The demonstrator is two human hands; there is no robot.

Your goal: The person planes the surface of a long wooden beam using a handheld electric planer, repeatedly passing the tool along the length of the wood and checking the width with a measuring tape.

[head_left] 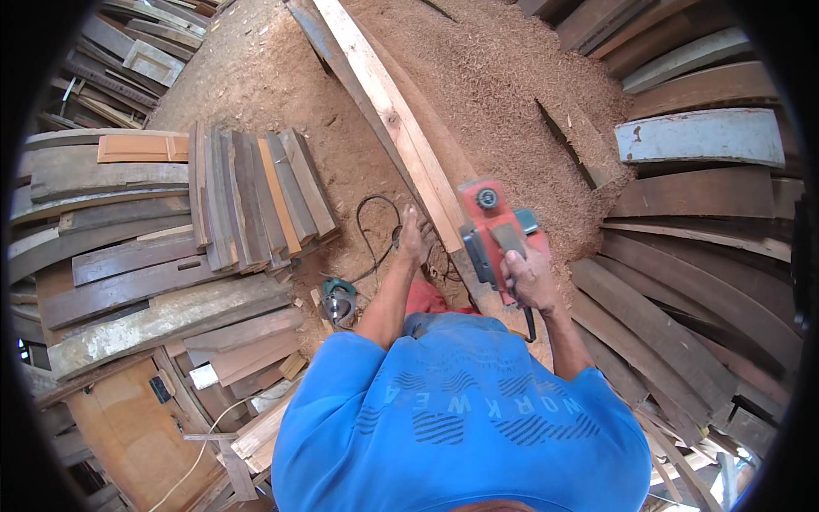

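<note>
My right hand [531, 275] grips a red electric planer [495, 224] with a dark base and a cord, held at the right of the near end of a long pale board [388, 111]. My left hand [414, 230] is at the board's left edge, fingers loosely stretched out; whether it presses on the wood is hard to tell. The board lies along a weathered beam [341, 68] running away from me. A teal and grey circular saw [339, 303] sits low to my left, beside a black cable [375, 198].
Stacks of weathered planks [128, 256] fill the left side, with an orange-brown panel [115, 435] lower down. More planks [691, 222] are piled along the right. Wood shavings [546, 77] cover the ground around the beam, and a loose dark plank [576, 145] lies among them.
</note>
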